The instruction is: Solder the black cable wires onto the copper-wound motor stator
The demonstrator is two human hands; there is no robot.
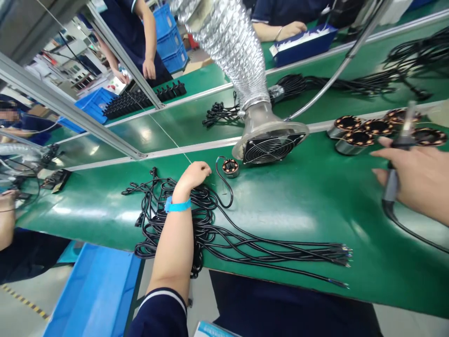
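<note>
My left hand (195, 175) is closed over the edge of a heap of black cables (171, 210), its fingers curled and partly hidden. A thin pale wire (168, 135) slants down from the upper left and meets this hand; whether the fingers grip it is unclear. Just to the right of the hand lies a copper-wound motor stator (230, 168), with one black cable looping to it. My right hand (417, 180) is wrapped round a soldering iron (391, 185), tip upward, in front of several more stators (354, 140).
A fume fan (270, 149) on a silver duct (242, 51) hangs over the green bench (273, 201). Stripped cable ends (345, 252) point right near the front edge. A metal rail (196, 146) runs behind. A blue bin (94, 290) stands below left. Other people work across and at left.
</note>
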